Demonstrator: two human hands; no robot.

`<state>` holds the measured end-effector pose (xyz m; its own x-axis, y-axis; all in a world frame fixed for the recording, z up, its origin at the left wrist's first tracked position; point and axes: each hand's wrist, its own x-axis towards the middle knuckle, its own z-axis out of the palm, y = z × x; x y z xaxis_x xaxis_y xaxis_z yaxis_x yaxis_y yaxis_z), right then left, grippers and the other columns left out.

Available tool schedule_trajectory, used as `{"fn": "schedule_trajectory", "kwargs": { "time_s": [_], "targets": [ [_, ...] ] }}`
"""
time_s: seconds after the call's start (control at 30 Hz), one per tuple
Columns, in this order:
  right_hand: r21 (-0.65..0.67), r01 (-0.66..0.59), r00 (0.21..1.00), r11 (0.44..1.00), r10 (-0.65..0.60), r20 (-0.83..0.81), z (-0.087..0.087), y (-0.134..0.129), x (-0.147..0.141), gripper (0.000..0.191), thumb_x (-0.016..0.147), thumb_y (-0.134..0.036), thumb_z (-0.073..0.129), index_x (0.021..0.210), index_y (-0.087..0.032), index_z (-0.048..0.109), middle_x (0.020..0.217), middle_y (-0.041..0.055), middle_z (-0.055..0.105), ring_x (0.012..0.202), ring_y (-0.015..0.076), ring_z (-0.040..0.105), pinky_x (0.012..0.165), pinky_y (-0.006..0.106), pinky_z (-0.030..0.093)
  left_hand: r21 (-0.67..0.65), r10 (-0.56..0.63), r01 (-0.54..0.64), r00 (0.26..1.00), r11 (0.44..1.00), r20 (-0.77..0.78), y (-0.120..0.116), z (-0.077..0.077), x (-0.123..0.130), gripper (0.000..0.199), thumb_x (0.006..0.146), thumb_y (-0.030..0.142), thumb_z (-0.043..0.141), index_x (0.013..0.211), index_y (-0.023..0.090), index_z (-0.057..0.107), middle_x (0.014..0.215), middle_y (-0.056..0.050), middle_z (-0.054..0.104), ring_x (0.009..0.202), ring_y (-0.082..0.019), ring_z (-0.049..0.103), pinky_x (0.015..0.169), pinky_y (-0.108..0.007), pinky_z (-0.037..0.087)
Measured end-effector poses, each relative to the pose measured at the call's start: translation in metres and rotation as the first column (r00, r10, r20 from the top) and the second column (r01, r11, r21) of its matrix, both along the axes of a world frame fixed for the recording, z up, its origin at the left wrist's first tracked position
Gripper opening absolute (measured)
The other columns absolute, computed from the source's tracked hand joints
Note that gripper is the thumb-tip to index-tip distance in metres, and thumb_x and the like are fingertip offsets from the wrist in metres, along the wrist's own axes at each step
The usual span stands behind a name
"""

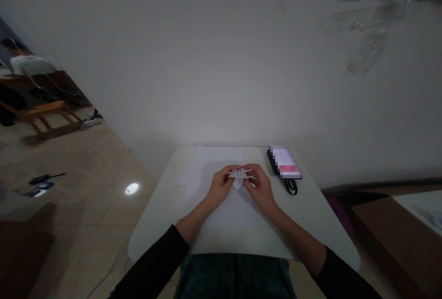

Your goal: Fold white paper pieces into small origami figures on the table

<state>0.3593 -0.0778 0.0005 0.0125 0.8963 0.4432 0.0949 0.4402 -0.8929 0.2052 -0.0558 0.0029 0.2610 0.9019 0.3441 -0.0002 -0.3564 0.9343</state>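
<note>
Between my two hands is a small piece of folded white paper [238, 177], with pleats along its upper part and a pointed flap hanging below. My left hand [223, 182] pinches its left side between thumb and fingers. On the other side my right hand [258, 184] grips the right edge, fingers curled over the top and thumb below. White paper sheets [214, 211] lie flat on the white table [155, 216] under my hands. The fingertips partly cover the folded paper's edges.
A phone [286, 163] with a lit screen rests on a black case with a strap at the table's back right. The wall [221, 82] rises behind the table. A cardboard box [390, 239] stands at the right. On the left a person [32, 65] sits beyond a wooden chair [51, 108].
</note>
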Motion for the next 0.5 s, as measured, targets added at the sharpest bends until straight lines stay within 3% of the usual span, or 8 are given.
{"fn": "schedule_trajectory", "kwargs": {
  "time_s": [0.1, 0.17, 0.3, 0.37, 0.43, 0.5],
  "targets": [
    [0.032, -0.051, 0.997, 0.998, 0.053, -0.060, 0.002, 0.000, 0.004, 0.019, 0.077, -0.013, 0.057, 0.090, -0.023, 0.064, 0.109, 0.0059, 0.054, 0.100, 0.0193, 0.059, 0.065, 0.025, 0.056, -0.152, -0.081, 0.090, 0.995, 0.984, 0.064, 0.003, 0.001, -0.003, 0.035, 0.082, 0.024, 0.059, 0.115, 0.016, 0.066, 0.111, -0.010, 0.069, 0.078, -0.018, 0.068, 0.068, -0.029, 0.056],
    [0.038, -0.078, 0.993, 0.996, 0.081, -0.090, 0.001, 0.002, 0.007, 0.017, 0.079, -0.014, 0.058, 0.088, -0.024, 0.068, 0.108, 0.0063, 0.055, 0.102, 0.0201, 0.059, 0.067, 0.026, 0.056, -0.228, -0.127, 0.144, 0.988, 0.963, 0.087, 0.004, 0.004, -0.006, 0.040, 0.080, 0.025, 0.062, 0.118, 0.016, 0.066, 0.113, -0.010, 0.068, 0.074, -0.017, 0.067, 0.065, -0.029, 0.057],
    [0.070, -0.041, 0.995, 0.997, 0.047, -0.088, -0.004, 0.007, 0.013, 0.015, 0.080, -0.015, 0.061, 0.085, -0.025, 0.072, 0.104, 0.0059, 0.059, 0.096, 0.0188, 0.062, 0.071, 0.028, 0.055, -0.341, -0.231, 0.276, 0.958, 0.898, 0.168, 0.002, 0.012, -0.012, 0.058, 0.072, 0.018, 0.071, 0.129, 0.020, 0.060, 0.109, -0.007, 0.069, 0.082, -0.017, 0.066, 0.079, -0.035, 0.057],
    [0.110, 0.001, 0.999, 0.994, 0.003, -0.034, -0.006, 0.008, 0.015, 0.017, 0.081, -0.014, 0.062, 0.084, -0.025, 0.074, 0.102, 0.0055, 0.060, 0.092, 0.0175, 0.063, 0.072, 0.029, 0.054, -0.367, -0.268, 0.341, 0.934, 0.865, 0.237, -0.001, 0.015, -0.012, 0.059, 0.073, 0.024, 0.073, 0.130, 0.022, 0.058, 0.117, -0.008, 0.065, 0.093, -0.019, 0.065, 0.085, -0.037, 0.055],
    [0.173, 0.017, 0.999, 0.985, -0.024, 0.037, -0.006, 0.008, 0.015, 0.020, 0.082, -0.013, 0.061, 0.085, -0.027, 0.075, 0.101, 0.0052, 0.060, 0.091, 0.0171, 0.063, 0.076, 0.031, 0.053, -0.371, -0.249, 0.333, 0.934, 0.867, 0.257, -0.004, 0.016, -0.011, 0.053, 0.079, 0.033, 0.070, 0.129, 0.022, 0.058, 0.125, -0.010, 0.059, 0.102, -0.021, 0.062, 0.084, -0.036, 0.055],
    [0.232, 0.005, 0.996, 0.973, -0.027, 0.091, -0.006, 0.007, 0.015, 0.023, 0.084, -0.012, 0.059, 0.087, -0.028, 0.076, 0.101, 0.0052, 0.060, 0.092, 0.0172, 0.062, 0.081, 0.033, 0.052, -0.387, -0.184, 0.257, 0.959, 0.886, 0.217, -0.005, 0.015, -0.010, 0.057, 0.080, 0.038, 0.070, 0.132, 0.023, 0.055, 0.118, -0.010, 0.062, 0.099, -0.020, 0.062, 0.078, -0.031, 0.054]
  ]
}}
